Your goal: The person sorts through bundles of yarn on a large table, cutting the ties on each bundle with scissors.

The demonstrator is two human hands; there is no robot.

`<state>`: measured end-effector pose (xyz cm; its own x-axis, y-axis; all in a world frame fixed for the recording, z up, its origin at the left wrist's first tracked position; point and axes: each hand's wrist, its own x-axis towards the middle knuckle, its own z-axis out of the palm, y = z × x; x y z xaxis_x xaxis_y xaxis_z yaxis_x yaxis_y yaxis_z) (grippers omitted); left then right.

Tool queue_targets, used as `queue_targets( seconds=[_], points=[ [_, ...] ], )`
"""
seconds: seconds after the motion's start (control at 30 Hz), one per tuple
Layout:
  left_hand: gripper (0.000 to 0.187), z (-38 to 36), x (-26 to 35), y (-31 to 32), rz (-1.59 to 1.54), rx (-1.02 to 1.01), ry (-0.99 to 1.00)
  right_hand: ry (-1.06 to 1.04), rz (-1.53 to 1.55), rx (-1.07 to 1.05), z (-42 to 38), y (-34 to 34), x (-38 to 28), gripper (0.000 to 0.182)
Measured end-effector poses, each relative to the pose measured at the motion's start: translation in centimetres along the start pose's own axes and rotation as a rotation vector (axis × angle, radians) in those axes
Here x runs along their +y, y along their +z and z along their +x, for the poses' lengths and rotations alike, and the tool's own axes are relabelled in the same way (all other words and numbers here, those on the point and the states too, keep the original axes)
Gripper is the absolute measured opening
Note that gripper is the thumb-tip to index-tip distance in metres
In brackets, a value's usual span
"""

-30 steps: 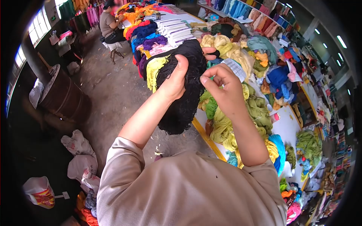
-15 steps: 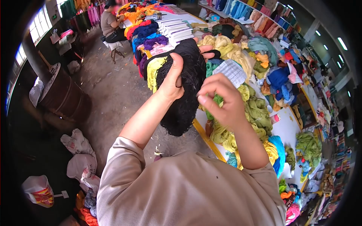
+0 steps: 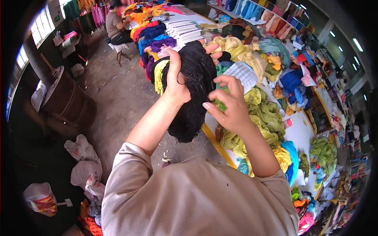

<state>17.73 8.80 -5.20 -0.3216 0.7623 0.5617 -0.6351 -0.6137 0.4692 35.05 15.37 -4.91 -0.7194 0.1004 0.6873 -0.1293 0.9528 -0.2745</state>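
A thick skein of black yarn (image 3: 195,78) hangs in front of me, its lower end dangling over the floor. My left hand (image 3: 177,84) supports it from below and behind, thumb up on the near side and fingertips showing beyond the far edge. Loose strands stand out from its surface near the thumb. Just right of the skein is my right hand (image 3: 232,104), fingers bent and apart, thumb away from the index finger, with no yarn visible between them. Yellow yarn (image 3: 159,75) shows behind the skein on the left.
Right of me, a long white table with a yellow edge (image 3: 220,145) carries heaps of coloured yarn, including olive green skeins (image 3: 267,118) and a printed sheet (image 3: 241,74). A rusty drum (image 3: 71,98) and white sacks (image 3: 86,171) stand left. Another person (image 3: 116,25) sits farther back.
My right hand's thumb and index finger have parted and its fingers have risen beside the skein. My left thumb has shifted left and more upright, and the skein has turned slightly.
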Motion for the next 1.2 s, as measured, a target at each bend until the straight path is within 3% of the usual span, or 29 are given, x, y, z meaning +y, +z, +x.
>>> queue_targets(
  seconds=[0.1, 0.4, 0.67, 0.8, 1.0, 1.2],
  points=[
    [0.098, -0.2, 0.3, 0.0, 0.011, 0.049, -0.010, -0.003, 0.016, 0.027, -0.2, -1.1, -0.4, 0.020],
    [0.088, -0.5, 0.0, 0.2, -0.033, 0.098, -0.012, -0.086, 0.054, 0.110, -0.1, -2.5, -1.9, 0.015],
    [0.081, -0.9, -0.2, 0.3, 0.117, 0.090, -0.031, -0.011, 0.411, 0.201, 0.3, -2.6, -1.9, 0.008],
    [0.079, -1.0, -0.2, 0.7, 0.122, 0.088, -0.025, -0.032, 0.378, 0.195, 0.3, -2.8, -1.7, 0.008],
    [0.082, -1.2, -0.4, 0.9, 0.257, 0.115, -0.003, 0.065, 0.567, 0.245, 0.0, -2.7, -1.6, 0.008],
    [0.079, -1.4, -0.5, 1.1, 0.359, 0.079, -0.090, 0.163, 0.817, 0.314, 0.2, -2.8, -0.6, 0.010]
  ],
)
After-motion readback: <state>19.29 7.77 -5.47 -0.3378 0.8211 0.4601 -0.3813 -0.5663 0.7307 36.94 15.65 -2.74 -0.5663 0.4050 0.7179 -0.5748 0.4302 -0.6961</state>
